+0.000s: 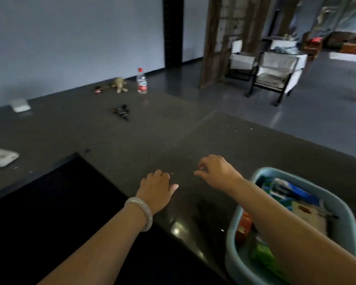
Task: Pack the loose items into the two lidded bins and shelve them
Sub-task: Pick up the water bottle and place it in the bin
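The packing step is looking well advanced for one container: the pale blue bin (231, 249) is sitting at the near right corner of the dark table (193, 140), already holding several packets, among them a blue and green one (296, 192) and an orange one (243, 225). No lid is showing on it, and a second bin is not showing anywhere in view.

Loose things are lying well apart from the bin on the far side of the table: a water bottle (141, 81) standing upright, a plush toy (119, 84) just beside it, a small red item (97, 90) near the toy, and a bunch of keys (122, 112) closer in. A white phone (1, 156) is lying at the left edge.

Both arms are reaching forward, low over the bare middle of the table. The left hand (155, 187), wearing a pale bangle (141, 212) at the wrist, is hanging palm down with fingers loosely curled and thumb pointing right; its grip is holding nothing visible. The right hand (218, 171), its forearm crossing over the bin, is also palm down, fingers slack and slightly bent, its grip likewise appearing empty.

The next move is probably calling for a longer reach toward the keys or the bottle, or else for finding and fitting the lid; which one is coming cannot be told
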`<state>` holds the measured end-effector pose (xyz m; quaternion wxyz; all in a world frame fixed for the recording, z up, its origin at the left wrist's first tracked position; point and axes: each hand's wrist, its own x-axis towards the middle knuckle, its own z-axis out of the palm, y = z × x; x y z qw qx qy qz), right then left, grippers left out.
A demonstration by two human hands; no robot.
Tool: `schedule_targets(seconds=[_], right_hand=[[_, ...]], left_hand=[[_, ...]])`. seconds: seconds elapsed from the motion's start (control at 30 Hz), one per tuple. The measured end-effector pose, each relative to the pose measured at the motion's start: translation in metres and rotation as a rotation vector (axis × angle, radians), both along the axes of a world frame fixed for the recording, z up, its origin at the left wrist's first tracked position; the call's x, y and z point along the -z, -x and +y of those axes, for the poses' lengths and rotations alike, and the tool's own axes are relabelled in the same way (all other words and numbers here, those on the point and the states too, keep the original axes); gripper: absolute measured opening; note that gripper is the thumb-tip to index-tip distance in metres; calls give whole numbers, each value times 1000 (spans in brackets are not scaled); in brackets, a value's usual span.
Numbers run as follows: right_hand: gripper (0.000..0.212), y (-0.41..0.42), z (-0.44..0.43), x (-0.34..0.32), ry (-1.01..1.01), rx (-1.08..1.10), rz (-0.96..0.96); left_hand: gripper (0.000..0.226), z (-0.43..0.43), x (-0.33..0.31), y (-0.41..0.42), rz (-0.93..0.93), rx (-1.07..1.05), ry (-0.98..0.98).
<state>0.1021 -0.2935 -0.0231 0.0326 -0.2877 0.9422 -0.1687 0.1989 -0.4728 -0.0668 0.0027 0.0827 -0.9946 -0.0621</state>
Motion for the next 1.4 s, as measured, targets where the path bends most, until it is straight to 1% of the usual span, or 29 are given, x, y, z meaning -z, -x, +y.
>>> schedule_targets(seconds=[0.13,0.4,0.57,0.7,0.83,1.07,1.2,1.4], right_hand=[[39,3,-67,3,-101,-99,-94],[42,31,-194,-2,-217,-143,-156],[42,54,-272,0,-241,-183,-180],[40,77,-319,13,-251,-210,-201],[39,123,-352,26,-213,-175,-236],[39,230,-401,46,-74,-45,-303],[44,283,-421,62,-22,27,-318],[47,343,-442,82,15,117,-372]], left_hand=[[53,-59,-6,-9,-54,-97,47],[57,-185,-25,-4,-123,-182,63],[57,-265,-32,4,-163,-212,78],[57,-308,-27,27,-196,-240,71],[56,-339,-17,71,-212,-230,33],[62,-383,1,176,-213,-201,59],[63,-408,15,235,-208,-173,12],[61,-450,37,316,-216,-152,-45]])
